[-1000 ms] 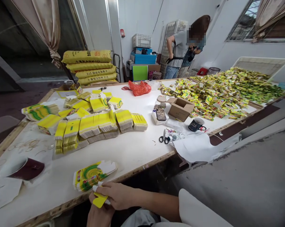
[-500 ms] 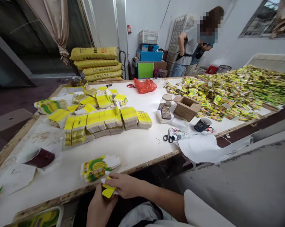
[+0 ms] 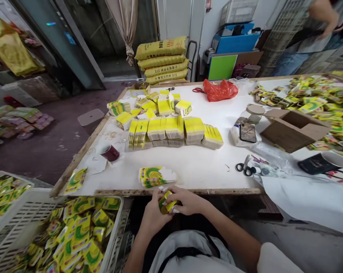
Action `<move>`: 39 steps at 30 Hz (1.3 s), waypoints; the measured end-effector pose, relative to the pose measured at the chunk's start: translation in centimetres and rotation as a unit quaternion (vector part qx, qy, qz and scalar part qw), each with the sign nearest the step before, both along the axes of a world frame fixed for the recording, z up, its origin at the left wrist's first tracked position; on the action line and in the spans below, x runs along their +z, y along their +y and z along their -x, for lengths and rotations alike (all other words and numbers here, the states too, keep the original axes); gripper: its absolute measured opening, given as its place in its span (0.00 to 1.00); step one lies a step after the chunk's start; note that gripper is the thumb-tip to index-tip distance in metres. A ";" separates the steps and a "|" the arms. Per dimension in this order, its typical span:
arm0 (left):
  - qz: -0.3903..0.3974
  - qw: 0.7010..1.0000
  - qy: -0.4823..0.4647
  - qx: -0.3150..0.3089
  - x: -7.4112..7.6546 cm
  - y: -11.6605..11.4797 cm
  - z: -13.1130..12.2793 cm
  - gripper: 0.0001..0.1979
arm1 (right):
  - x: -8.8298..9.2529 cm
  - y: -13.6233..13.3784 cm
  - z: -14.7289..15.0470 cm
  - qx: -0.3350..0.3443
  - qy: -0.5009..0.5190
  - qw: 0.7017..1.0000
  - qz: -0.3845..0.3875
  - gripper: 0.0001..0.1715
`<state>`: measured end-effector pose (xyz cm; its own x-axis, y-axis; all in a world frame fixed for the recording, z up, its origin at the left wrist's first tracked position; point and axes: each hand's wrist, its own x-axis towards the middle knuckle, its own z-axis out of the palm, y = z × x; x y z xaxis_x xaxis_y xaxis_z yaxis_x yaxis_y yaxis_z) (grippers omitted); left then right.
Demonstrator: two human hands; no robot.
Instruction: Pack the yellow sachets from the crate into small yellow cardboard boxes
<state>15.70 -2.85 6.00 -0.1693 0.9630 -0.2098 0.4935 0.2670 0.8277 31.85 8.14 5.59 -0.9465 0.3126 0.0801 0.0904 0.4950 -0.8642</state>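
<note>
While both hands meet just off the near edge of the worktop (image 3: 197,167), the fingers of the left hand (image 3: 154,210) and the right hand (image 3: 190,201) are closed round a small yellow carton (image 3: 167,198), gripping it from either side. Taking directions from that carton, a stack of flat printed cartons (image 3: 153,176) lies at eleven o'clock, near the edge and close to the fingers. Farther out at twelve stands a long row of yellow bundles (image 3: 174,131), with yellow sacks (image 3: 162,58) piled beyond the far end. A maroon cup (image 3: 111,153) sits at ten o'clock, and a red plastic bag (image 3: 221,90) at one. At two are the scissors (image 3: 247,167), with a phone (image 3: 247,133) and an open cardboard box (image 3: 292,131) past them. A white crate (image 3: 118,217) of yellow-green packets (image 3: 80,231) is between eight and nine, below worktop level. Between one and two, partly cut off, another person (image 3: 319,22) stands beyond the worktop.
</note>
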 end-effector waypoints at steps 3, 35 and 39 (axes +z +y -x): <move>0.000 1.000 -0.005 -0.015 0.2 0.2 -0.1 0.37 | 0.3 0.6 -0.3 0.020 -0.026 0.999 -0.003 0.18; -0.069 0.987 0.144 -0.005 -1.3 -0.2 0.5 0.23 | -2.1 -1.1 -0.4 -0.087 -0.033 0.994 0.052 0.18; -0.084 0.989 0.119 0.034 -3.1 -0.7 0.8 0.27 | -2.5 -2.3 0.0 -0.117 0.017 0.989 0.084 0.19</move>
<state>14.88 -3.52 2.92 -0.2600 0.9656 0.0062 0.6650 0.1743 0.7262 31.82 5.88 3.07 -0.8442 0.5346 0.0393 0.1542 0.3124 -0.9373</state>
